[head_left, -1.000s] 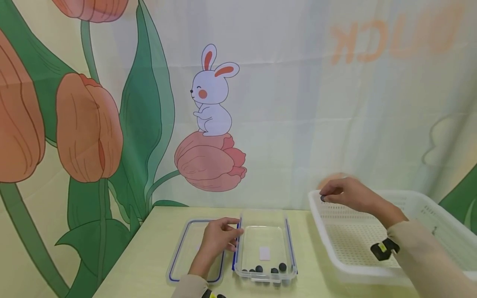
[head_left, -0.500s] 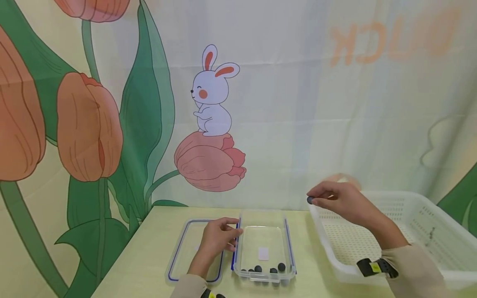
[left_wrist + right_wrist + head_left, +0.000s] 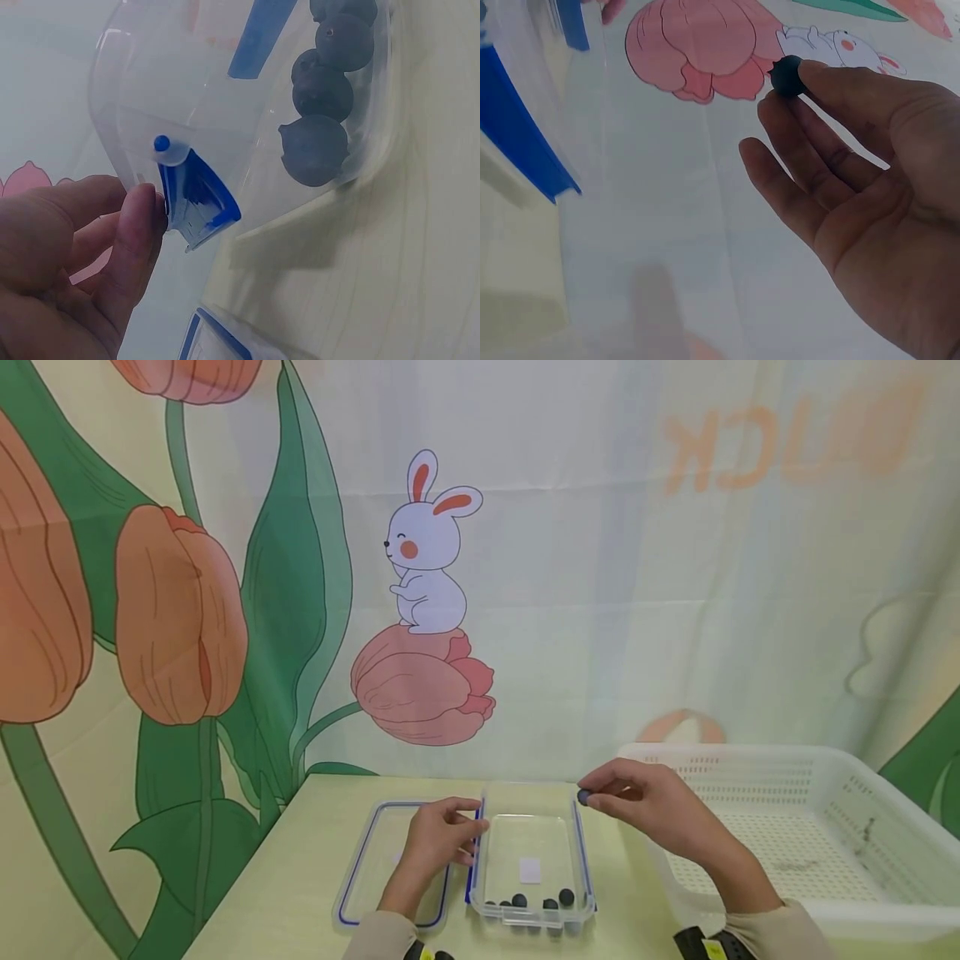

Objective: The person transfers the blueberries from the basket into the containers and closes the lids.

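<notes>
Between thumb and fingertips, my right hand (image 3: pixel 660 802) pinches a blueberry (image 3: pixel 787 76), its small crown showing in the right wrist view. It is at the right wall of a clear plastic food container (image 3: pixel 529 924) with blue latches. My left hand (image 3: pixel 441 847) grips that container's left side, thumb beside the hanging blue latch (image 3: pixel 196 196) in the left wrist view. Several blueberries (image 3: pixel 315 150) lie inside along the container's near end. A small white square (image 3: pixel 530 870) shows in the middle of its floor.
Left of the container lies its clear lid (image 3: pixel 357 868) with a blue seal, partly under my left hand. A large white perforated basket (image 3: pixel 825 910) stands at the right. Behind the pale yellow table (image 3: pixel 285 877) hangs a printed curtain (image 3: pixel 555 610).
My right hand has moved left and down with the blueberry, from above the white basket to the container's right wall. The left hand stays in place on the container.
</notes>
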A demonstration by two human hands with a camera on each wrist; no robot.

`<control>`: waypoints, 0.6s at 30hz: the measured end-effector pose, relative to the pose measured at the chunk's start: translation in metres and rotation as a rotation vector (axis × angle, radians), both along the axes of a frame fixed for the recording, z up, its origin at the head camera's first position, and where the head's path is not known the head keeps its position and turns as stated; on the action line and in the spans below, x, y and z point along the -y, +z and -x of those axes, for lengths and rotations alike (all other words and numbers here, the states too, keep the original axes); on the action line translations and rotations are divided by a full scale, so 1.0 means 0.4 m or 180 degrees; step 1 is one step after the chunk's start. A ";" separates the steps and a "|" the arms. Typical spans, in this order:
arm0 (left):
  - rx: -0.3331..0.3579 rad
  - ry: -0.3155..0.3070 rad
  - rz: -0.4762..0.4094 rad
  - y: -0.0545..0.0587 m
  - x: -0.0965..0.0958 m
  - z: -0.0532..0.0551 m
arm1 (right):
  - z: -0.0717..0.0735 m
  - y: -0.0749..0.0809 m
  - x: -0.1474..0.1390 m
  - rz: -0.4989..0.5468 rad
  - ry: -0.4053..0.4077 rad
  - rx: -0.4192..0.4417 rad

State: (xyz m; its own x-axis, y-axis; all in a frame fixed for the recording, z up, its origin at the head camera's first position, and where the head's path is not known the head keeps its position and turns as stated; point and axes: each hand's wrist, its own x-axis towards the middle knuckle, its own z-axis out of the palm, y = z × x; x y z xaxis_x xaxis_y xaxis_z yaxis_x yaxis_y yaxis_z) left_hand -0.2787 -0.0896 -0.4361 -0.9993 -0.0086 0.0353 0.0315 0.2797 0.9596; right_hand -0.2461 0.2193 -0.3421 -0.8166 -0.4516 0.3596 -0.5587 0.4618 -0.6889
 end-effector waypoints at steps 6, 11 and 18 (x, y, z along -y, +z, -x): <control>0.0009 -0.0013 0.0015 -0.002 -0.005 0.004 | -0.013 -0.022 0.036 0.0116 0.0215 -0.0027; -0.0024 -0.0019 0.0032 0.000 -0.003 0.007 | -0.020 -0.036 0.070 0.0044 0.0310 0.0043; -0.0021 -0.0011 0.0058 0.002 -0.001 0.002 | -0.024 -0.078 0.125 -0.0102 0.0521 0.0337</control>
State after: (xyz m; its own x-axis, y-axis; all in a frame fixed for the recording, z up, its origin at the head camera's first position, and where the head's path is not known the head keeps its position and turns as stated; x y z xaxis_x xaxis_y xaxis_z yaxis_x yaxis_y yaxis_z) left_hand -0.2795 -0.0893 -0.4352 -0.9991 -0.0043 0.0420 0.0389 0.2971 0.9541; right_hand -0.2364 0.1693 -0.3732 -0.7639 -0.5912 0.2588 -0.5533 0.3934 -0.7343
